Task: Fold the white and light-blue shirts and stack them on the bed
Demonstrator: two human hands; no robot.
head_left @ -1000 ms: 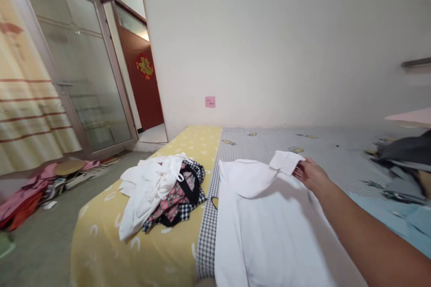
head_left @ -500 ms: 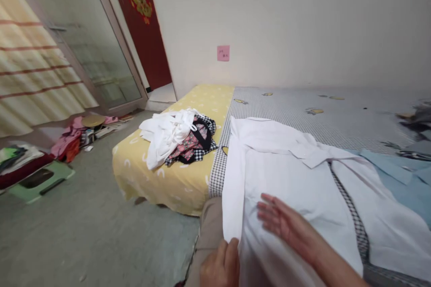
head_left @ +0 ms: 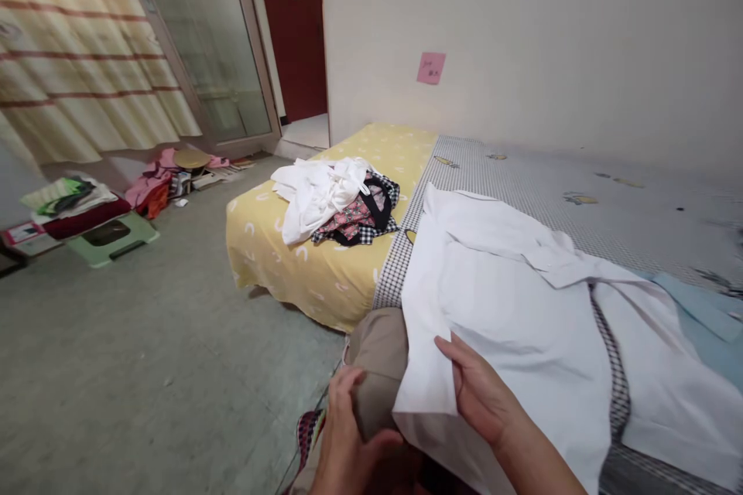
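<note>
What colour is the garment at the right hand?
The garment is white, best seen in the head view.

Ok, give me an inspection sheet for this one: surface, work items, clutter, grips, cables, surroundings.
Surface: grey checked bedding beside a yellow cover with white marks.
Work items: white shirt spread on the bedding, partly over a light blue garment.
Clutter: mixed clothes pile on the yellow cover; green stool bearing cloths; assorted heap on the floor.
Left grip: bare hand, open, near a trousered knee; contact unclear.
Right grip: bare hand, holding the shirt's edge, thumb on top.
Cables: nothing seen.
Surroundings: striped curtain, glass door, red door, pink note on the wall.
</note>
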